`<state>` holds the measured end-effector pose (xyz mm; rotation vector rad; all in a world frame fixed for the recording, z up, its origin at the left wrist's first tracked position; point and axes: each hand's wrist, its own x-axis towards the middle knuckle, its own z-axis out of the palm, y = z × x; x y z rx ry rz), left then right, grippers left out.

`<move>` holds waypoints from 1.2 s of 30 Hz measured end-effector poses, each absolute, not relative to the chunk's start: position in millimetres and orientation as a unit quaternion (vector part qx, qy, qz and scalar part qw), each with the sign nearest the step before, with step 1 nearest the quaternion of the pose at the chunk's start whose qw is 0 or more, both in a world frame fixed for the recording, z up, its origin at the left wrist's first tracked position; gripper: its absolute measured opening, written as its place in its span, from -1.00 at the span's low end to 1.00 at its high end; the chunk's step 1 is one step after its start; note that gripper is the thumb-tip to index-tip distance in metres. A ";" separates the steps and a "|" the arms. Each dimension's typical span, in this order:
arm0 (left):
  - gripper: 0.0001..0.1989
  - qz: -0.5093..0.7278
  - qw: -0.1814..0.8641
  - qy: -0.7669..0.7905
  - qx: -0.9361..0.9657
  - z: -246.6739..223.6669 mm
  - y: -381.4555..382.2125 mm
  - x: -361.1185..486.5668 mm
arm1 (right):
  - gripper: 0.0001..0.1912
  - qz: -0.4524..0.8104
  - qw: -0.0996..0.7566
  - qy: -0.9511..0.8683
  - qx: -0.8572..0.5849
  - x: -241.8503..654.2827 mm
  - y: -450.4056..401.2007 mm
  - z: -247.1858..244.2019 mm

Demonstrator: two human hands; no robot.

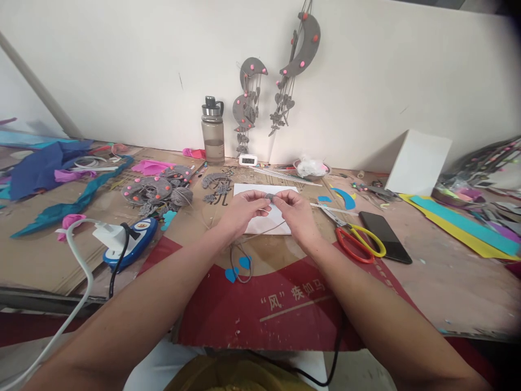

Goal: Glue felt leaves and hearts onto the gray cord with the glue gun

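Over a white sheet (266,225), my left hand (249,209) and my right hand (293,210) meet at the fingertips. Both pinch a small grey piece (270,196) between them. Grey cord (264,234) trails below the hands and loops down (243,279) onto the red and brown cardboard (252,315). Two small blue cutouts (245,263) lie beside the loop. To the left, a ball of grey yarn (181,196) rests by grey crescents with pink and orange dots (148,190).
Red and yellow scissors (358,241) touch a black phone (386,237) at right. A bottle (213,133) and small clock (248,160) stand by the wall. A blue power strip (136,244) with cables is at left. Crescent mobiles (305,46) hang behind.
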<state>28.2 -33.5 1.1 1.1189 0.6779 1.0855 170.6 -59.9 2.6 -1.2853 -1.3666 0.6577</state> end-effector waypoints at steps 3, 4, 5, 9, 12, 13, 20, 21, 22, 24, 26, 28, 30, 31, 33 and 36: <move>-0.86 0.483 0.572 0.357 0.558 6.8 -34.7 25.7 | -0.81 0.257 0.535 -0.588 -0.549 171.4 -61.5 6.5; -0.86 0.480 0.543 0.376 0.578 9.1 -35.4 24.8 | -0.81 0.255 0.532 -0.591 -0.550 171.2 -62.3 7.7; -0.86 0.475 0.519 0.392 0.593 11.2 -36.2 24.0 | -0.82 0.254 0.527 -0.594 -0.552 170.8 -63.3 8.7; -0.85 0.460 0.484 0.414 0.619 16.2 -38.4 21.7 | -0.84 0.233 0.511 -0.606 -0.563 168.5 -66.6 11.1; -0.84 0.452 0.504 0.407 0.613 15.8 -37.9 21.0 | -0.87 0.213 0.507 -0.613 -0.567 167.4 -67.9 11.3; -0.85 0.452 0.516 0.404 0.606 15.3 -37.6 21.0 | -0.87 0.207 0.507 -0.615 -0.567 167.1 -68.1 11.1; -0.90 0.462 0.566 0.394 0.558 10.3 -34.2 23.0 | -0.86 0.187 0.515 -0.629 -0.552 166.1 -67.7 6.9; -0.89 0.466 0.571 0.392 0.551 9.6 -33.4 23.0 | -0.84 0.191 0.520 -0.628 -0.547 166.0 -67.3 5.8; -0.88 0.470 0.576 0.390 0.543 9.0 -32.6 23.0 | -0.83 0.194 0.524 -0.628 -0.541 166.0 -66.8 4.6; -0.87 0.478 0.590 0.383 0.527 7.8 -30.9 22.4 | -0.82 0.196 0.530 -0.629 -0.533 166.1 -65.7 2.3; -0.86 0.483 0.601 0.373 0.516 6.9 -29.6 21.7 | -0.82 0.197 0.532 -0.629 -0.531 166.2 -64.8 0.5; -0.84 0.487 0.607 0.366 0.511 6.4 -29.0 21.3 | -0.82 0.197 0.533 -0.626 -0.534 166.5 -64.4 0.0; -0.83 0.489 0.607 0.364 0.510 6.2 -28.9 21.2 | -0.84 0.194 0.534 -0.625 -0.536 166.7 -64.5 0.8; -0.84 0.490 0.606 0.363 0.512 6.3 -29.0 21.4 | -0.85 0.191 0.534 -0.625 -0.537 166.8 -64.9 1.5; -0.84 0.490 0.603 0.361 0.516 6.6 -29.3 21.8 | -0.88 0.184 0.533 -0.628 -0.536 166.8 -65.9 3.5; -0.84 0.490 0.605 0.356 0.518 7.6 -30.2 22.3 | -0.89 0.182 0.530 -0.633 -0.535 166.5 -67.4 5.9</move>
